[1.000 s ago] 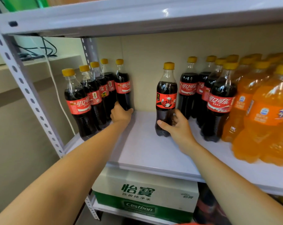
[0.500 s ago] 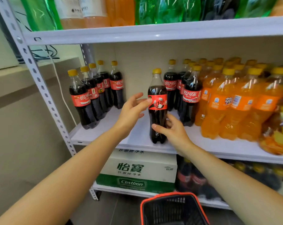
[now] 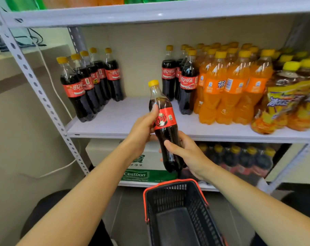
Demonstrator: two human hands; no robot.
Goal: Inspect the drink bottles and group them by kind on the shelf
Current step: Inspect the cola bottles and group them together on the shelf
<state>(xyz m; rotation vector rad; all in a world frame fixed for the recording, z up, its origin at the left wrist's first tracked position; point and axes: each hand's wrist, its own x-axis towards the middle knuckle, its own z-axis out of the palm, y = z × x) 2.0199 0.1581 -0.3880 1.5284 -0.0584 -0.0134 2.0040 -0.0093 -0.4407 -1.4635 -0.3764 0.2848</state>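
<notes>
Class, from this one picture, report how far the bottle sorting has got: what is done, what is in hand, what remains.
Done: orange bottles stand together, yellow-labelled bottles at far right. In hand: the left hand and right hand both grip one cola bottle, held in front of the shelf. Left: colas sit in a left cluster and a right cluster with a gap between; this bottle needs a place.

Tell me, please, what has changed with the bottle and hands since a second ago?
The cola bottle has been lifted off the shelf toward the person. The left hand left the left cola row and now grips the bottle at its label; the right hand kept hold lower down. The shelved bottles stayed put.
</notes>
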